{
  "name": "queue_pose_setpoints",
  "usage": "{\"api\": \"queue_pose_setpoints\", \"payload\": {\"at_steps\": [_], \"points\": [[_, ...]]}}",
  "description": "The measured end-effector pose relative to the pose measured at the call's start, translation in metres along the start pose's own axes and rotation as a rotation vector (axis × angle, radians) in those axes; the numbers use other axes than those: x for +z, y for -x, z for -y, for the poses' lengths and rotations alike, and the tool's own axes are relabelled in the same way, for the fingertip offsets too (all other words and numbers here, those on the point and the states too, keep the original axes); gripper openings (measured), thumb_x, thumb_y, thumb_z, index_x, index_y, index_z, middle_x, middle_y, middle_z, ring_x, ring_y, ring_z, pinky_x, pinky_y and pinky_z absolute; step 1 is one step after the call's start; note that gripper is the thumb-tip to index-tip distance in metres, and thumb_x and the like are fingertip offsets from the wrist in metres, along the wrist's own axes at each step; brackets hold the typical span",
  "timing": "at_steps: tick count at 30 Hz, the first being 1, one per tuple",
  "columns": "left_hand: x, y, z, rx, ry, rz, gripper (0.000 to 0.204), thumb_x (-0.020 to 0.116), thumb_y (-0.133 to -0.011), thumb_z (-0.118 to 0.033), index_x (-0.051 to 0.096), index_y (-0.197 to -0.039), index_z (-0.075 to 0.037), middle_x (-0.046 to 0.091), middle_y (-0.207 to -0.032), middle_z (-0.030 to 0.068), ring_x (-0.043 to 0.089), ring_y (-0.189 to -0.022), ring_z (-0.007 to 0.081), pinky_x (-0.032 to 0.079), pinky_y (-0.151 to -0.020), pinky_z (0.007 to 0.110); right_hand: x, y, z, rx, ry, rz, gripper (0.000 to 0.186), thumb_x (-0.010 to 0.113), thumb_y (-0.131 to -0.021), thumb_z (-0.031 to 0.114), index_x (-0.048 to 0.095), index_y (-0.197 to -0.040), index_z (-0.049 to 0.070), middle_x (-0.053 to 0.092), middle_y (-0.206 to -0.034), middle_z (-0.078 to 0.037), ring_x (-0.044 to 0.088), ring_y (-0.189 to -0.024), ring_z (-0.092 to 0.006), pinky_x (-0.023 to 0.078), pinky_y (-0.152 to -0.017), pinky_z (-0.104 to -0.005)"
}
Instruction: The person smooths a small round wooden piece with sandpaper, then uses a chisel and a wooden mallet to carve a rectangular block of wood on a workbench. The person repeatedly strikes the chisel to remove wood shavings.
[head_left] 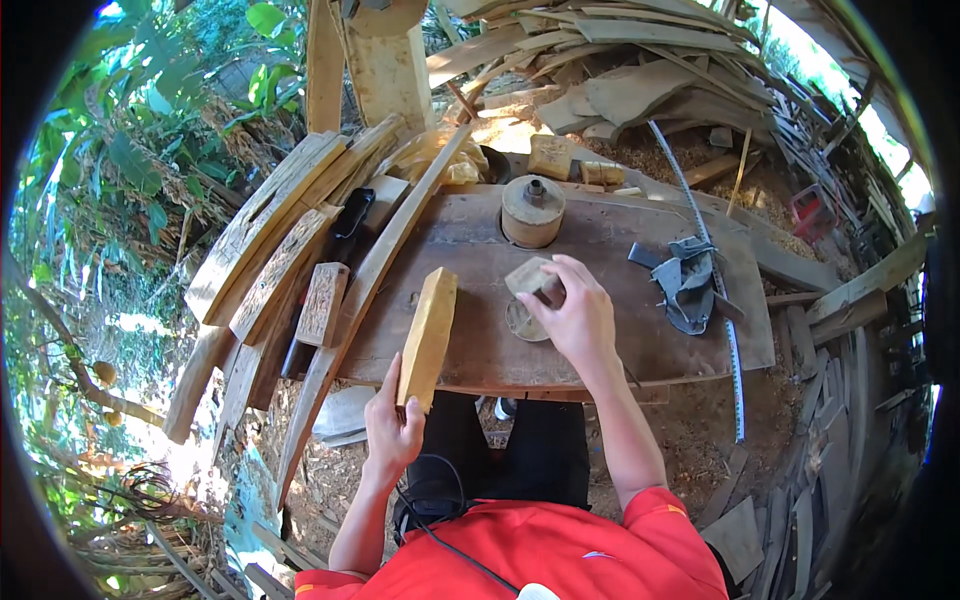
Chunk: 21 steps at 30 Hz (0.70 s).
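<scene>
My left hand [398, 425] grips the lower end of a long yellowish wood block [430, 325], tilted upright at the front left of the dark wooden bench [470, 250]. My right hand [577, 320] is closed on a small pale square block [526, 278], just above a round pale disc [524, 327] on the bench. Behind them, a cylindrical wooden piece with a dark metal top [531, 225] sits in a round opening in the bench. To the right lies a crumpled grey cloth [686, 295] with tools partly under it.
Rough planks [265, 240] and a dark tool [350, 215] lie along the bench's left side. A long steel rule [731, 380] crosses its right end. Piles of boards [640, 85] stand behind and to the right, with a red plastic item [812, 215] among them. Foliage borders the left.
</scene>
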<state>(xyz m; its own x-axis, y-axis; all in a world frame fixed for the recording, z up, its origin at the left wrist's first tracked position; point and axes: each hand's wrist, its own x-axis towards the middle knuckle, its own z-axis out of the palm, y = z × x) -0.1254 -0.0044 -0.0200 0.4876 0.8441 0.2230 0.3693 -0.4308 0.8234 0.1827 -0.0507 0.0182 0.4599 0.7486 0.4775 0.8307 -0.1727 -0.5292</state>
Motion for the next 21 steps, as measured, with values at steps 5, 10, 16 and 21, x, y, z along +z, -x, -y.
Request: {"api": "queue_pose_setpoints", "payload": {"at_steps": [5, 10, 16, 21], "points": [[0.013, -0.001, 0.001, 0.007, -0.018, 0.016, 0.075, 0.059, -0.092, -0.017, 0.038, -0.159, 0.009, 0.074, -0.093, 0.0267, 0.075, -0.076, 0.0350, 0.058, -0.070, 0.042, 0.014, -0.012, -0.010, 0.055, 0.104, 0.025, 0.051, 0.090, -0.081, 0.036, 0.069, -0.119, 0.009, 0.067, -0.133, -0.010, 0.075, -0.099, -0.0376, 0.062, -0.081, -0.0475], [0.017, 0.002, -0.003, -0.087, -0.087, 0.066, 0.084, 0.070, -0.090, -0.024, 0.036, -0.159, 0.009, 0.075, -0.094, 0.0253, 0.076, -0.077, 0.0346, 0.059, -0.070, 0.041, 0.001, 0.014, 0.003, 0.038, 0.100, 0.028, 0.055, 0.087, -0.084, 0.038, 0.068, -0.126, 0.010, 0.062, -0.138, -0.008, 0.076, -0.094, -0.0363, 0.063, -0.077, -0.0462], [0.034, -0.005, 0.007, 0.163, -0.134, -0.035, 0.095, 0.079, -0.087, -0.031, 0.034, -0.160, 0.008, 0.074, -0.094, 0.0225, 0.070, -0.066, 0.0298, 0.056, -0.064, 0.039, -0.014, 0.076, -0.014, -0.051, 0.011, 0.266, 0.044, 0.081, -0.090, 0.020, 0.070, -0.131, 0.009, 0.075, -0.125, -0.013, 0.077, -0.091, -0.0337, 0.062, -0.077, -0.0443], [0.023, -0.010, -0.028, -0.243, -0.045, 0.155, 0.090, 0.077, -0.086, -0.023, 0.035, -0.160, 0.008, 0.072, -0.120, 0.0318, 0.076, -0.107, 0.0406, 0.059, -0.091, 0.044, -0.050, 0.094, -0.035, 0.205, -0.039, 0.310, 0.038, 0.079, -0.093, 0.017, 0.072, -0.129, 0.008, 0.077, -0.085, -0.017, 0.076, -0.076, -0.0348, 0.059, -0.068, -0.0436]]}}
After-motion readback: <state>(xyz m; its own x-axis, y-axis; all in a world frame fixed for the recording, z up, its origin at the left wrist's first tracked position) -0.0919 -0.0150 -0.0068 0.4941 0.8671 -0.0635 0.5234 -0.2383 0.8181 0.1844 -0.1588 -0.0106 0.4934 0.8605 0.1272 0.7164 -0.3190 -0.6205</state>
